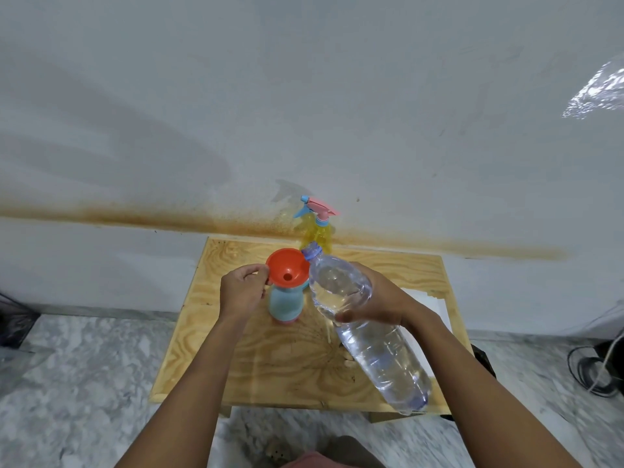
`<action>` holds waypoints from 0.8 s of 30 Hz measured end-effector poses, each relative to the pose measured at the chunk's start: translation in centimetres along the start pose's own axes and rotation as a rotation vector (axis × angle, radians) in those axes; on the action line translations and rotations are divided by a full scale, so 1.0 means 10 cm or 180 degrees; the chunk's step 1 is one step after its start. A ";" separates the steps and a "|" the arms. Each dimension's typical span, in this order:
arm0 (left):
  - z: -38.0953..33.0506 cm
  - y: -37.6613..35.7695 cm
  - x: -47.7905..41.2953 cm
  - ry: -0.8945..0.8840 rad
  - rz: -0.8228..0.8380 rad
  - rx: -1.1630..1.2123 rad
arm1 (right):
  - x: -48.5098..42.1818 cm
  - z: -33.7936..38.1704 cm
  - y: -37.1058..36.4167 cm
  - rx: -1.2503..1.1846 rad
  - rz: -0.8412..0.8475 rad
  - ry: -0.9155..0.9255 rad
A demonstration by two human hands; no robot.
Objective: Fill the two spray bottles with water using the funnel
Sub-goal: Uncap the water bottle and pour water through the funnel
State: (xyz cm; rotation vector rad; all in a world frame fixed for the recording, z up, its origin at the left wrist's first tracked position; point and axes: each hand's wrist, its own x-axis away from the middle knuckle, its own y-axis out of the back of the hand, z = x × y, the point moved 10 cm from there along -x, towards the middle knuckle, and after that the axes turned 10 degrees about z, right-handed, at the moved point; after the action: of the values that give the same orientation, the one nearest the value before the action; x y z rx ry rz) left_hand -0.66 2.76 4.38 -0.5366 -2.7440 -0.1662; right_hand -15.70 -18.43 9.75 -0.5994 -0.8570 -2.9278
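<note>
An orange funnel [287, 271] sits in the neck of a light blue spray bottle [285, 305] that stands uncapped on the wooden table [270, 366]. My left hand [243, 290] pinches the funnel's left rim. My right hand [380, 298] grips a large clear water bottle [371, 332], tilted with its open mouth at the funnel's right edge. No water stream is visible. A yellow spray bottle [317, 236] with a pink and blue trigger head stands at the table's back edge against the wall.
The small table stands against a white wall with a rusty stain. A white sheet [429, 305] lies at the table's right side behind my right arm. Cables [594, 369] lie on the marble floor at the right.
</note>
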 end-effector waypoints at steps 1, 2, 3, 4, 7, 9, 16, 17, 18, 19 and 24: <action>0.00 0.01 -0.01 -0.0009 0.0001 -0.0030 | 0.01 0.01 0.01 0.0005 -0.0060 0.0012; 0.00 0.01 -0.01 -0.0023 0.0004 -0.0055 | 0.03 0.03 0.02 0.0008 -0.0119 0.0039; 0.00 0.02 -0.02 -0.0050 0.0003 -0.0103 | 0.05 0.06 0.03 0.0010 -0.0183 0.0061; -0.02 0.02 -0.01 -0.0107 -0.0002 -0.0209 | 0.06 0.08 0.04 -0.0008 -0.0244 0.0096; -0.18 -0.02 0.06 -0.0420 -0.0004 -0.0873 | 0.12 0.14 0.09 -0.0095 -0.0464 0.0200; -0.25 -0.09 0.09 -0.0574 0.0112 -0.1212 | 0.17 0.17 0.12 -0.0173 -0.0581 0.0294; -0.29 -0.18 0.11 -0.0686 0.0253 -0.1541 | 0.28 0.25 0.23 -0.0394 -0.0858 0.0569; -0.30 -0.18 0.12 -0.0676 0.0246 -0.1600 | 0.29 0.25 0.24 -0.0412 -0.0888 0.0581; -0.33 -0.18 0.14 -0.0693 0.0213 -0.1722 | 0.30 0.24 0.26 -0.0423 -0.0931 0.0596; -0.38 -0.19 0.17 -0.0749 0.0143 -0.1900 | 0.32 0.23 0.29 -0.0441 -0.0989 0.0622; -0.96 -0.52 0.52 -0.1708 0.0199 -0.1874 | 0.46 0.08 0.48 -0.0731 -0.1466 0.0715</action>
State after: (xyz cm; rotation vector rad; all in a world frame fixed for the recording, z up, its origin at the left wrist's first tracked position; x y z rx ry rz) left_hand -4.20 -1.95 14.96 -0.9291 -3.1692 -0.9605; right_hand -18.99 -21.70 14.57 -0.0717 -0.7179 -3.4485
